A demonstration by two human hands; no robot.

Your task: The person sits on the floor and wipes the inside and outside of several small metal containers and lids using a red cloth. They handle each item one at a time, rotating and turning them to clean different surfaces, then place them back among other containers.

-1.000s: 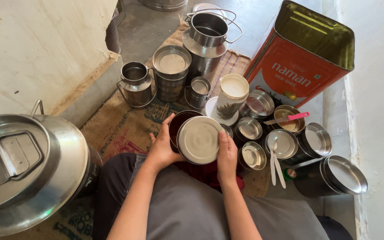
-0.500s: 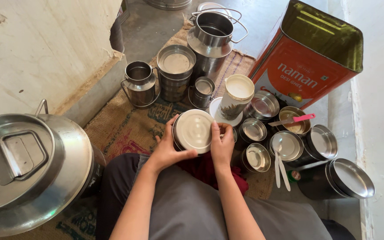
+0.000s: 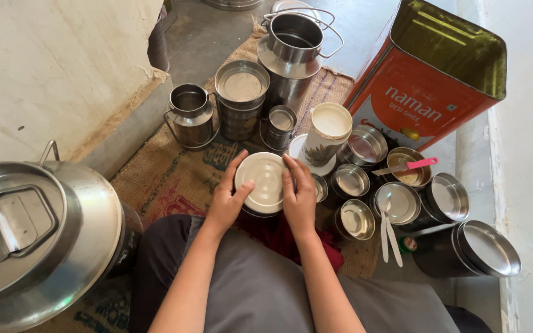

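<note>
1. Steel is what both hands work on: a round stainless-steel lid [image 3: 265,183] now lies flat on top of the round steel container [image 3: 249,211] in front of the person's knees. A second ago the lid was tilted and off to one side, with the dark inside of the container showing; now it covers the mouth completely.
2. The left hand [image 3: 228,198] lies on the lid's left edge with the thumb pressed onto its top. The right hand [image 3: 299,196] rests with its fingers spread flat across the right edge. Neither hand is clenched; both press down on the lid.
3. By the look of it the lid is seated, or nearly so; whether it has fully closed I cannot tell.
4. The container sits on a brown burlap mat [image 3: 168,179] spread over a grey concrete floor [image 3: 208,37].
5. Around it stand a small steel milk can [image 3: 189,114], a larger handled steel can [image 3: 291,46], a white plastic jar [image 3: 326,132], several small lidded steel tins [image 3: 353,219], a big orange square tin [image 3: 427,86] and a large steel drum lid [image 3: 29,228] beside a whitewashed wall [image 3: 50,61].
</note>
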